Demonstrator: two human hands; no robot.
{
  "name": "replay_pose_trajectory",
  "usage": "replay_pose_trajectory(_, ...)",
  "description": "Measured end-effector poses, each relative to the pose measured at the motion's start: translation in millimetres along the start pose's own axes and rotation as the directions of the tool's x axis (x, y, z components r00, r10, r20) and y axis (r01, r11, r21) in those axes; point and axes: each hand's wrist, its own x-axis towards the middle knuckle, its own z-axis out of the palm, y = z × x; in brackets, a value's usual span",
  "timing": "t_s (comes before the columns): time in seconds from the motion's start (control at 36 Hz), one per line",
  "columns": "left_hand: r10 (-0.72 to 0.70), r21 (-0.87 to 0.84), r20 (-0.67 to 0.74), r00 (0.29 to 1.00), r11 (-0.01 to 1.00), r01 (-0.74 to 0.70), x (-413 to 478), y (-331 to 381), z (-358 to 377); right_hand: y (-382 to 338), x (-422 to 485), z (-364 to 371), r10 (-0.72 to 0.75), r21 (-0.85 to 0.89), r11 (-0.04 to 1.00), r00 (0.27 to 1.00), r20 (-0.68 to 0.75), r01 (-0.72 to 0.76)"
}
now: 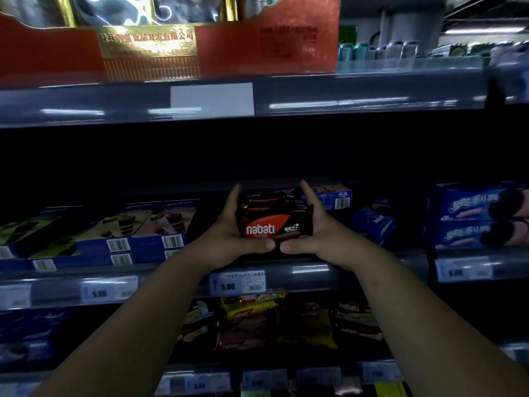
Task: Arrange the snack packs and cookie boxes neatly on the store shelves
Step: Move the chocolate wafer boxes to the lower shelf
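A stack of black and red Nabati wafer packs (273, 217) sits at the front of the middle shelf (315, 272). My left hand (229, 237) presses its left side and my right hand (317, 233) presses its right side, fingers stretched back along the packs, thumbs almost touching beneath the front pack. Blue cookie boxes (94, 233) lie flat to the left. More blue cookie boxes (481, 219) are stacked at the right, and a tilted blue pack (372, 222) lies between them and my hands.
On the top shelf stands a large red and gold gift box (171, 41), with cans (378, 51) to its right. The lower shelf holds yellow and red Nabati packs (257, 322). Price tags (237, 283) line the shelf rails. The back of the middle shelf is dark.
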Motion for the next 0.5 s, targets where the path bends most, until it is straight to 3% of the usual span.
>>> replay_pose_trajectory(0.08,-0.065,0.009,0.039,0.997,0.998,0.065,1,1,3,0,3,2,0.014,-0.020,1.000,0.999,-0.045,-0.015)
replay_pose_trajectory(0.22,-0.055,-0.037,-0.108,0.993,0.998,0.052,2,-8,0,6,1,2,-0.017,-0.032,0.999,0.990,-0.143,0.013)
replay_pose_trajectory(0.39,-0.023,-0.159,-0.255,0.967,0.987,-0.019,-6,3,0,1,1,3,-0.052,0.049,0.996,0.957,-0.286,0.069)
replay_pose_trajectory(0.5,0.002,-0.214,-0.314,0.949,0.974,-0.072,-18,19,7,-13,-12,12,-0.078,0.205,0.961,0.895,-0.440,0.185)
